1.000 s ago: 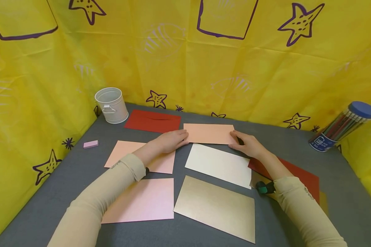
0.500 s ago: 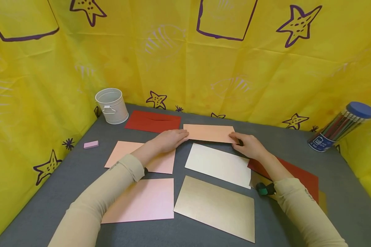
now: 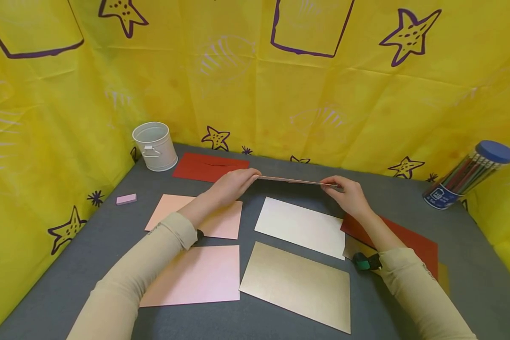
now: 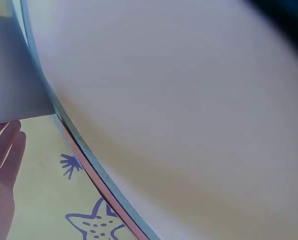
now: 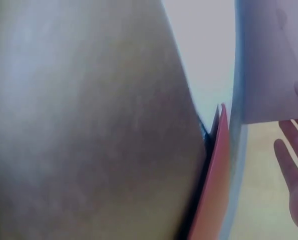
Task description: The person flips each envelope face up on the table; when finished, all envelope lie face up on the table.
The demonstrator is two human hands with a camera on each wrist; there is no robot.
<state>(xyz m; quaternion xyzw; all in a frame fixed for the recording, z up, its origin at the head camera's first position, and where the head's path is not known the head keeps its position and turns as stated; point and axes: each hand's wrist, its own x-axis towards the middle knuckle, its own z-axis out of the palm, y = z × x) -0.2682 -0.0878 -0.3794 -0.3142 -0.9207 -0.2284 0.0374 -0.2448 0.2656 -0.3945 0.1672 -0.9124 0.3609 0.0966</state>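
Your left hand (image 3: 231, 185) and right hand (image 3: 344, 193) pinch opposite short ends of peach envelope (image 3: 291, 180), fingers clamped on edges. Envelope hangs flat above far middle of grey table (image 3: 68, 255), edge-on to head cam; two-end grip probably stops sagging. Cream envelope (image 3: 301, 226) lies just nearer, red envelope (image 3: 204, 167) far left.

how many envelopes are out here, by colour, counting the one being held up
peach (held edge-on by left hand and right hand),: 2
pink: 1
cream: 1
gold: 1
dark red: 2
total: 7
A sliver of another tan sheet shows under the right-hand red one; not counted.
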